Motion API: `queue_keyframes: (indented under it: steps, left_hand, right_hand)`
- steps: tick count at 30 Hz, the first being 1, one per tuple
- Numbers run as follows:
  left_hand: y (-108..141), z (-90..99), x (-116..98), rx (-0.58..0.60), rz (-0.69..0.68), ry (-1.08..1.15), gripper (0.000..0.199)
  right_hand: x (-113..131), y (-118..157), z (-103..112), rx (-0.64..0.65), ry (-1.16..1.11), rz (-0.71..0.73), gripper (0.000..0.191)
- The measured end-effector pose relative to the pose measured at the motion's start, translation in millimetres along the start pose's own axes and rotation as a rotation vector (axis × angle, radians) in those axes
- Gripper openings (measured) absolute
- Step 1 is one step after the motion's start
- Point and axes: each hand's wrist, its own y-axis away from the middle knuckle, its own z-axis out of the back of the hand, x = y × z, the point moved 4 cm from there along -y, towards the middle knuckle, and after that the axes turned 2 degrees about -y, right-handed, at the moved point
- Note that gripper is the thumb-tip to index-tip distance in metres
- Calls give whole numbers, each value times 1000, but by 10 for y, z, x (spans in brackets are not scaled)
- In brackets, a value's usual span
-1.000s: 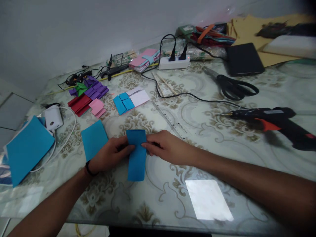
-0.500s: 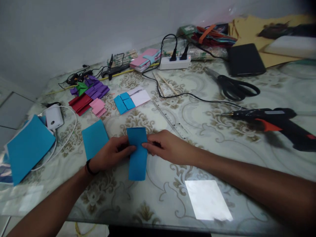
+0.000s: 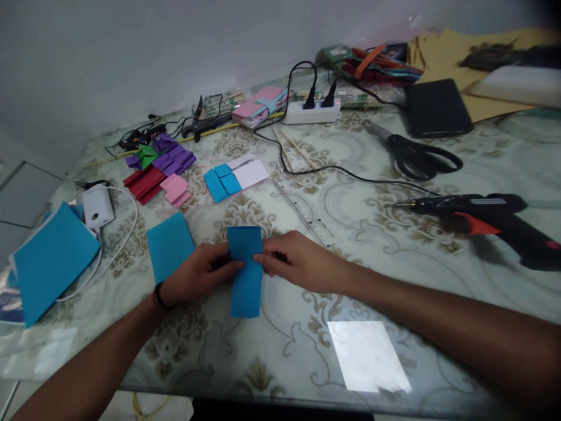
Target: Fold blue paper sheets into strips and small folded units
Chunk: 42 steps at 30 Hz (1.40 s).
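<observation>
The left hand [image 3: 196, 275] and right hand [image 3: 294, 262] pinch opposite long edges of a narrow blue paper strip [image 3: 246, 295] over the patterned bench [image 3: 289, 368], right of a blue paper sheet [image 3: 170, 244]

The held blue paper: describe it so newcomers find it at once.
Find the patterned table, then the left hand and right hand over it. Between them is the narrow blue paper, gripped by both, unlike the blue sheet lying beside the left hand.
</observation>
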Motion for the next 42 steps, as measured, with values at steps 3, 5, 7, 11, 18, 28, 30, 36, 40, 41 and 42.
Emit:
queue_keyframes:
  steps: [3, 5, 7, 11, 18, 28, 30, 36, 40, 41, 42]
  left_hand:
    - [-1, -3, -10, 12, 2, 16, 39]
    - [3, -7, 3, 17, 18, 16, 40]
    - [6, -9, 24, 8, 31, 3, 41]
    - [5, -1, 47, -28, 19, -39, 42]
    - [-3, 8, 9, -8, 3, 5, 39]
    - [-3, 9, 22, -32, -19, 7, 42]
    - [1, 7, 35, -24, -8, 21, 42]
    - [21, 12, 13, 28, -23, 104, 36]
    - [19, 13, 8, 37, -33, 120, 37]
    - [16, 15, 11, 28, -36, 112, 38]
    - [14, 16, 13, 16, -40, 100, 39]
  right_hand:
    - [2, -1, 0, -5, -31, -8, 43]
    - [8, 4, 1, -7, -38, -11, 44]
    - [18, 12, 2, -10, -29, -3, 45]
    - [23, 26, 2, -10, 20, 25, 44]
    - [3, 6, 4, 7, -36, -8, 46]
    - [4, 30, 7, 9, 11, 8, 46]
    - [-4, 28, 3, 17, 5, 3, 46]
    - [7, 10, 10, 39, -64, -33, 41]
    - [14, 5, 16, 23, -74, -28, 40]
    - [14, 6, 17, 22, -77, -23, 41]
    - [15, 8, 16, 27, -76, -14, 42]
